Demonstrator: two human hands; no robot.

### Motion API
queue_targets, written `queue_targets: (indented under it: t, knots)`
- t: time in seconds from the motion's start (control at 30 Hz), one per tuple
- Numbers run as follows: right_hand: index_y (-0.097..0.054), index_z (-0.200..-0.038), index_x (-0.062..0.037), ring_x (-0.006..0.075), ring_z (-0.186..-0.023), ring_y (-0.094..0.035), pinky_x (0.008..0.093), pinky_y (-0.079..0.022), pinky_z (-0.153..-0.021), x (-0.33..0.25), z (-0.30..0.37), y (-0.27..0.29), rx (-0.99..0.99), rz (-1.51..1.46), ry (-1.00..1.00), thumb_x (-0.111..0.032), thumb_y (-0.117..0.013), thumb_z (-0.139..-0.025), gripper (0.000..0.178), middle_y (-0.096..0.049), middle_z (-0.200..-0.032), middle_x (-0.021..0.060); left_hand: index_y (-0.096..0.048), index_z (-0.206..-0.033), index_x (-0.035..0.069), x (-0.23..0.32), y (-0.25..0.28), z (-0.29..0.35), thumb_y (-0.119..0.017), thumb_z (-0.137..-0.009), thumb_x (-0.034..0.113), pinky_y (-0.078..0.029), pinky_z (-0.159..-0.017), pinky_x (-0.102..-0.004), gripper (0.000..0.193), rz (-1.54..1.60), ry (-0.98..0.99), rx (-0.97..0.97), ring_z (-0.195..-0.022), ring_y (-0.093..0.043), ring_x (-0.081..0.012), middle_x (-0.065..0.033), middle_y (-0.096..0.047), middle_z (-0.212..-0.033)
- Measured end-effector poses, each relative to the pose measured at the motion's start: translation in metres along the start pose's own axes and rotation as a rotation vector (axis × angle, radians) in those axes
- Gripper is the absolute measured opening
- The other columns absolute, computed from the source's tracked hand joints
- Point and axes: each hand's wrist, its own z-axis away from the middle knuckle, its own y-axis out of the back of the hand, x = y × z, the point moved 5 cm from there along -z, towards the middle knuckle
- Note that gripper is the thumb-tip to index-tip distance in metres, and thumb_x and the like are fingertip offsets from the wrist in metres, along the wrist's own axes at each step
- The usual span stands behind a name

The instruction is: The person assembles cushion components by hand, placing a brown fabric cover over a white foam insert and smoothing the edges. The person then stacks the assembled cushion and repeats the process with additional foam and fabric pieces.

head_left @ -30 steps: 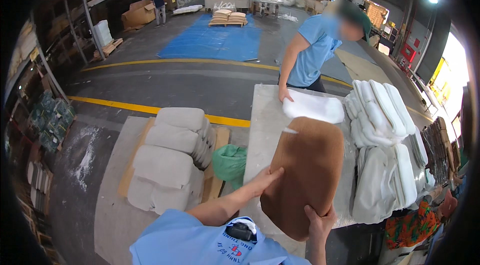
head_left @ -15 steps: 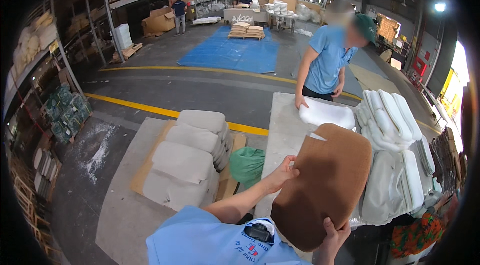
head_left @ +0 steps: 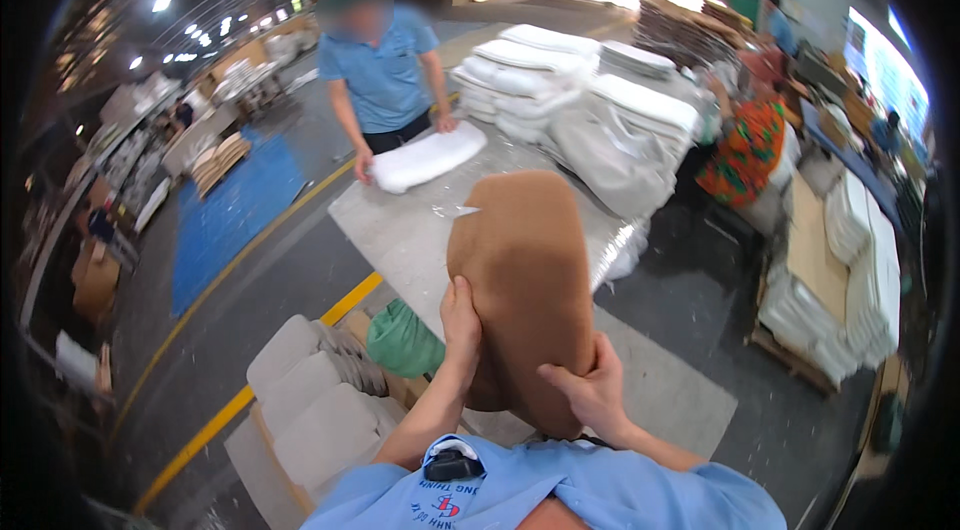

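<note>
A brown fabric-covered cushion, long with rounded corners, is held up in front of my chest. My left hand grips its left edge, the thumb on the face toward me. My right hand grips the lower right edge, its thumb also lying on the brown face. The fingers behind the cushion are hidden. A small white tag sticks out from the upper left edge. Beyond the cushion is a grey-topped work table.
Across the table a co-worker in blue handles a white cushion. White cushions are piled at the table's far side beside a grey covered one. Grey cushions and a green sack stand left; a loaded pallet stands right.
My view has swung to the right. The brown cushion has come more upright in front of me, with both hands still on it. The co-worker now has both hands on the white cushion.
</note>
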Motion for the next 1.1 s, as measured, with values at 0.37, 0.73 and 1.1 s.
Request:
queue_targets:
  t: [0.37,0.73,1.1]
  knots:
    - [-0.044,-0.151,0.0004,0.0246,-0.121,-0.058,0.0385,-0.05,-0.098,-0.037,0.083,0.033,0.138,0.273,0.317,-0.031,-0.092,-0.084,0.089,-0.056,-0.138,0.0164,-0.065,-0.13,0.001,-0.013,-0.144,0.054,-0.045,-0.115,0.04,-0.058,-0.086,-0.0366,0.046,0.034,0.373,-0.427,-0.1,-0.072,-0.0261,-0.0129,-0.074,-0.108]
    - [-0.025,-0.168,-0.006,0.0242,-0.146,-0.039,0.0404,-0.032,-0.122,-0.076,0.11,0.32,0.705,0.243,0.576,-0.055,-0.038,-0.114,0.074,-0.037,-0.163,0.0117,-0.068,-0.125,0.004,-0.087,-0.384,0.252,-0.05,-0.112,0.041,-0.058,-0.085,-0.04,0.043,-0.208,0.684,-1.205,-0.098,-0.073,-0.0284,-0.014,-0.075,-0.106]
    - [-0.051,-0.15,-0.0052,0.0367,-0.128,-0.063,0.0511,-0.054,-0.108,-0.133,0.276,0.689,0.631,-0.829,0.759,-0.078,-0.032,-0.105,0.088,-0.065,-0.137,0.0217,-0.07,-0.122,0.006,-0.22,-0.58,0.556,-0.053,-0.11,0.041,-0.058,-0.084,-0.042,0.041,-0.406,0.881,-1.864,-0.096,-0.074,-0.0291,-0.0148,-0.076,-0.108]
